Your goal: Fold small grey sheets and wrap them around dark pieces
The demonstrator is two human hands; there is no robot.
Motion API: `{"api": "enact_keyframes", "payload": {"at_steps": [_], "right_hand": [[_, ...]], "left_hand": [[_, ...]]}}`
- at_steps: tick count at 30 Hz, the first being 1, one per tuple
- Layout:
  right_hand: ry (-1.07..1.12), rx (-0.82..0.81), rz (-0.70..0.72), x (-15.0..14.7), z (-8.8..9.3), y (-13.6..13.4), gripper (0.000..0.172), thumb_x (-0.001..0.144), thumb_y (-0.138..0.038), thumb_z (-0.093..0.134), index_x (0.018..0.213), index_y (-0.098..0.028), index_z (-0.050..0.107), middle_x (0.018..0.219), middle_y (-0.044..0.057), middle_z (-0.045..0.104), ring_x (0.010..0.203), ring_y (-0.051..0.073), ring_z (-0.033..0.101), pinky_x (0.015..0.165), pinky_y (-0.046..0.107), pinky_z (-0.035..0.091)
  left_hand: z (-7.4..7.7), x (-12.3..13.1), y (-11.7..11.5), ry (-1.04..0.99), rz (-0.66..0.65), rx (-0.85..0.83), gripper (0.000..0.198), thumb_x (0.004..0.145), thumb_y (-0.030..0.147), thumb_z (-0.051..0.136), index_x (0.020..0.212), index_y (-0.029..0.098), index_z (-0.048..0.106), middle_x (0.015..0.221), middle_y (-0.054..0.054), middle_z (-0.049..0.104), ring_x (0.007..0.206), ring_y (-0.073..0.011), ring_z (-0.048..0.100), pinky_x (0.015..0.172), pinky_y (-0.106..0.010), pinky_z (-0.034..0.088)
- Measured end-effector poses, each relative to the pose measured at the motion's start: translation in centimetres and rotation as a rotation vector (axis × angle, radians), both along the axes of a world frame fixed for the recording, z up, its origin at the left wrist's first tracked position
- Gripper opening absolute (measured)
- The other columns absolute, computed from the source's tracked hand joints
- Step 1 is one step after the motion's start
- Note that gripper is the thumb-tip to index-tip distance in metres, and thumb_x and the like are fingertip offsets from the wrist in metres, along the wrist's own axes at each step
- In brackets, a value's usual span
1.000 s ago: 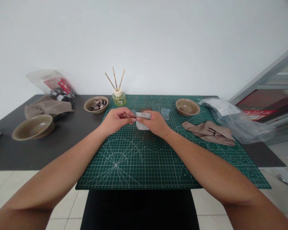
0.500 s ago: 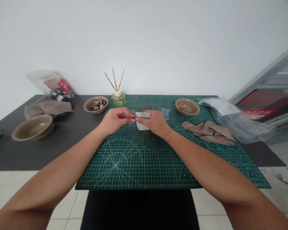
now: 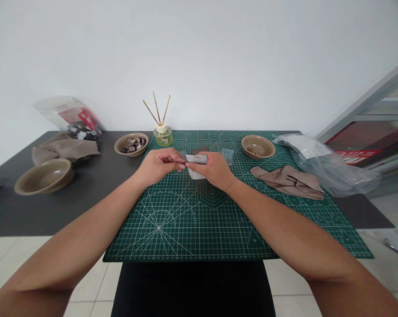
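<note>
right hand (image 3: 217,171): gripping a small whitish piece (image 3: 196,174) | left hand (image 3: 158,167): fingertips right by it, honestly can't tell what's pinched | green mat (image 3: 185,237) below

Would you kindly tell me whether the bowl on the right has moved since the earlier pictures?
No; the bowl holds its place on the green mat; both drift slightly left in view together.

Craft workspace, green cutting mat (image 3: 185,235), dark table (image 3: 20,215)
</note>
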State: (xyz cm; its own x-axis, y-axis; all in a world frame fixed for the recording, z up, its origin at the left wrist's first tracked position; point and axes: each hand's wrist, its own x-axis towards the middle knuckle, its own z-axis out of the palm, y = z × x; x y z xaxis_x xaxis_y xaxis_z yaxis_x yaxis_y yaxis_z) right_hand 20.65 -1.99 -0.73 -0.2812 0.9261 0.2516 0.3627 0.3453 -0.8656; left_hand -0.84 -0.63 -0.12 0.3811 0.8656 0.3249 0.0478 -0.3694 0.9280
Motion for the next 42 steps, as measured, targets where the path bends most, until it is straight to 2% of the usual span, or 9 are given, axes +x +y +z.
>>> {"api": "enact_keyframes", "payload": {"at_steps": [4,8,16,24,31,35,42], "right_hand": [[-0.031,0.051,-0.011,0.02,0.31,-0.19,0.032,0.084,-0.048,0.074,0.073,-0.019,0.064,0.067,-0.001,0.063,0.066,0.014,0.055,0.064,0.028,0.036],[-0.024,0.054,0.038,0.06,0.31,-0.20,0.035,0.087,-0.053,0.069,0.077,-0.020,0.063,0.068,-0.002,0.062,0.065,0.014,0.055,0.065,0.028,0.037],[-0.024,0.000,0.031,-0.07,0.43,-0.04,0.032,0.082,-0.049,0.074,0.074,-0.021,0.061,0.066,-0.003,0.061,0.063,0.013,0.052,0.063,0.028,0.036],[-0.013,0.045,-0.010,0.04,0.31,-0.27,0.031,0.081,-0.047,0.076,0.074,-0.020,0.062,0.066,-0.003,0.061,0.064,0.014,0.053,0.064,0.028,0.036],[-0.011,0.059,0.044,0.18,0.13,-0.06,0.037,0.084,-0.057,0.073,0.085,-0.020,0.070,0.074,-0.001,0.067,0.067,0.014,0.055,0.067,0.028,0.038],[-0.010,0.031,0.048,0.15,0.23,-0.08,0.042,0.083,-0.062,0.073,0.079,-0.020,0.068,0.069,-0.001,0.064,0.064,0.014,0.053,0.064,0.028,0.037],[0.013,0.042,-0.024,0.05,0.55,-0.45,0.032,0.082,-0.050,0.075,0.076,-0.020,0.067,0.067,-0.001,0.063,0.064,0.014,0.054,0.063,0.028,0.037]], "left_hand": [[0.00,0.00,-0.06,-0.019,0.001,0.003,0.017,0.069,0.023,0.091,0.074,0.016,0.076,0.079,-0.005,0.077,0.073,-0.0165,0.074,0.067,-0.029,0.062],[0.07,0.06,-0.13,-0.021,-0.003,0.006,0.016,0.069,0.022,0.090,0.073,0.016,0.076,0.080,-0.005,0.077,0.073,-0.0157,0.074,0.069,-0.029,0.062],[0.24,0.20,-0.28,0.002,0.000,0.001,0.016,0.067,0.021,0.090,0.070,0.016,0.076,0.079,-0.005,0.077,0.072,-0.0161,0.073,0.068,-0.029,0.062],[0.32,0.28,-0.41,-0.027,-0.008,-0.005,0.017,0.068,0.021,0.091,0.070,0.016,0.075,0.079,-0.005,0.076,0.069,-0.0154,0.072,0.065,-0.029,0.062],[0.17,0.25,-0.31,-0.006,-0.017,0.025,0.017,0.069,0.021,0.090,0.069,0.016,0.074,0.080,-0.005,0.076,0.073,-0.0153,0.071,0.069,-0.029,0.060],[0.23,0.26,-0.36,0.000,-0.031,0.016,0.017,0.068,0.021,0.091,0.068,0.017,0.075,0.079,-0.005,0.076,0.071,-0.0148,0.071,0.067,-0.028,0.060],[0.23,0.35,-0.41,-0.024,0.003,0.008,0.022,0.066,0.028,0.094,0.068,0.016,0.075,0.080,-0.006,0.077,0.073,-0.0160,0.072,0.068,-0.029,0.061]]}}
